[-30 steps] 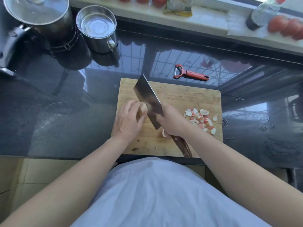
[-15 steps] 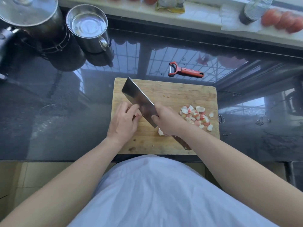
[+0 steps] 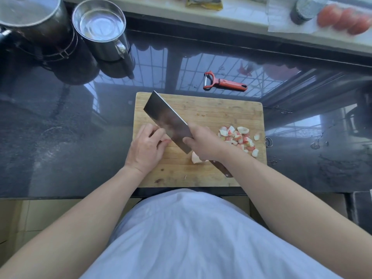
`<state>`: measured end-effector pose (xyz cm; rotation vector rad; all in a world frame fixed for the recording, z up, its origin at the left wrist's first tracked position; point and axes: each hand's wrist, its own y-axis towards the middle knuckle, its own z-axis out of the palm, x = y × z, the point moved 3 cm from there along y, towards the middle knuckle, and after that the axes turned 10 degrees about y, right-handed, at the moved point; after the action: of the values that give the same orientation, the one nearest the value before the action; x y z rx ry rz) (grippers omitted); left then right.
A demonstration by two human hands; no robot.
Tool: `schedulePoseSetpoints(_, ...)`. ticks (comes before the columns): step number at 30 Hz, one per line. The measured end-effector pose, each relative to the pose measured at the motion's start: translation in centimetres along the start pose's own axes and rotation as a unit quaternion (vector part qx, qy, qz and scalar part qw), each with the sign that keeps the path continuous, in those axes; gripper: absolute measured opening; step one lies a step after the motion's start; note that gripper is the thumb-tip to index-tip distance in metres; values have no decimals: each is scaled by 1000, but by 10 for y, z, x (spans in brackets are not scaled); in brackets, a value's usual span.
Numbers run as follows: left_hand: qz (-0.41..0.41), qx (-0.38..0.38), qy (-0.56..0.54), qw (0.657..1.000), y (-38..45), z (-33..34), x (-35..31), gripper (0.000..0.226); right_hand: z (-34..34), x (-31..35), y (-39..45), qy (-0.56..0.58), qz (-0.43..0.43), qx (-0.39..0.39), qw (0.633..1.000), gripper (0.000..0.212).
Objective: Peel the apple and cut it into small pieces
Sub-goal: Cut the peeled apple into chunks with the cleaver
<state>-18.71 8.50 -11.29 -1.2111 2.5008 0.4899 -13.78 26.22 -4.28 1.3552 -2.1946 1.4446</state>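
The cutting board [image 3: 221, 109] is the landmark, lying on a dark glossy counter [image 3: 60, 137] that mirrors a barred window; most of the work looks done, since a heap of small apple pieces [image 3: 238, 138], some with pink-red skin on them, sits at the board's right edge, so the peeling seems only partial; what is left, by my reading, is the apple portion hidden under the left hand [image 3: 146, 147] at the board's left side, plus a pale chunk [image 3: 196, 158] just below the right hand [image 3: 203, 144] near the board's middle. The right hand is clenched round the handle of a broad cleaver [image 3: 168, 121], whose blade slants up toward the board's far left corner; the left hand's fingers are curled against the blade's flat, apparently pinning fruit, though the fruit itself cannot be seen. Beyond the board's far edge lies a red peeler [image 3: 224, 83]; off its far left stand a steel mug [image 3: 100, 29] and a lidded pot [image 3: 34, 23]; further back runs a pale sill with tomatoes [image 3: 344, 19].
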Motion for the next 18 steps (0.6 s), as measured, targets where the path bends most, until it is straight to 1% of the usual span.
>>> schedulePoseSetpoints(3, -4, -4, 1, 1000, -1, 1, -1, 11, -1, -1, 1, 33, -3, 15, 999, 26)
schedulePoseSetpoints(7, -8, -18, -3, 1000, -3, 2, -2, 12, -6, -2, 4, 58, -7, 45, 997, 18)
schedulePoseSetpoints(10, -9, -28, -6, 1000, -4, 3, -1, 13, -11, -6, 10, 80, -1, 71, 994, 17)
schedulePoseSetpoints(18, -21, -28, -3, 999, -8, 4, -3, 14, -22, -9, 17, 81, 3, 108, 991, 17)
